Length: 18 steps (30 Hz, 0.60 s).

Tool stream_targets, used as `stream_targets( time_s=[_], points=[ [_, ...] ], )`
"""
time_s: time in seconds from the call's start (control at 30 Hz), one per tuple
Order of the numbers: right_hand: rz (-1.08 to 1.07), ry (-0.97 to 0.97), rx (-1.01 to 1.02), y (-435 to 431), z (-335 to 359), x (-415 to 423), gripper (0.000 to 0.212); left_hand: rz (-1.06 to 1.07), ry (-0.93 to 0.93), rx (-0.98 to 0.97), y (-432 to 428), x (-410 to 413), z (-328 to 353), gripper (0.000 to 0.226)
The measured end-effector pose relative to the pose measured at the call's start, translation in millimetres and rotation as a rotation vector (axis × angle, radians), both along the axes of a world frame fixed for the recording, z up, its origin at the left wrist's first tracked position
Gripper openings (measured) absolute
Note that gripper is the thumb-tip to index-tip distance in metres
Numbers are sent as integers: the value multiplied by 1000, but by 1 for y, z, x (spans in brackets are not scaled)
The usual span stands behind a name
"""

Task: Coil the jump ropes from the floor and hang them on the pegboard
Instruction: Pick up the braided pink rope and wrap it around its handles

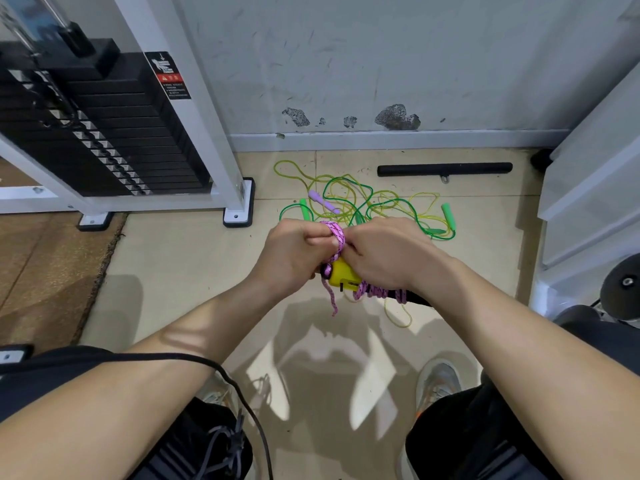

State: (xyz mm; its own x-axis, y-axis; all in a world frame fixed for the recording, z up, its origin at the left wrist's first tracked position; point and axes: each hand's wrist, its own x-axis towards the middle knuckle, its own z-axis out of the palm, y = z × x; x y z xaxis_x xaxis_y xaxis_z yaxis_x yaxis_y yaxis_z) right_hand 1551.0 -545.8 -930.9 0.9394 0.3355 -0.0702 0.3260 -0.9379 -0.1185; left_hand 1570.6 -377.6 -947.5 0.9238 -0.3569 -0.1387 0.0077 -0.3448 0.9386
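Yellow handle (341,276) partly behind right hand (384,252).

Tile floor (173,271): tangled green-yellow jump ropes (360,202), purple handle (323,201), black bar (445,169), seemingly foam-covered.

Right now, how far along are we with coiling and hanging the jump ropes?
Early. Nothing shows as finished, and no pegboard is in view. In hand: the left hand and right hand grip the pink rope, partly wrapped near its yellow handle, one end dangling. Left: the tangle of green and yellow ropes on the floor, a lilac handle among them, then all the hanging.
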Motion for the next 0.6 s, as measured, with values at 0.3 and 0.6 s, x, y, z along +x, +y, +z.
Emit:
stream_targets(
  time_s=[0.3,0.6],
  points=[
    [-289,249,535,4,0,-8,57,9,-143,113,3,6,0,24],
    [-563,197,636,8,0,-5,51,10,-244,109,-4,4,-9,18]
  ],
)
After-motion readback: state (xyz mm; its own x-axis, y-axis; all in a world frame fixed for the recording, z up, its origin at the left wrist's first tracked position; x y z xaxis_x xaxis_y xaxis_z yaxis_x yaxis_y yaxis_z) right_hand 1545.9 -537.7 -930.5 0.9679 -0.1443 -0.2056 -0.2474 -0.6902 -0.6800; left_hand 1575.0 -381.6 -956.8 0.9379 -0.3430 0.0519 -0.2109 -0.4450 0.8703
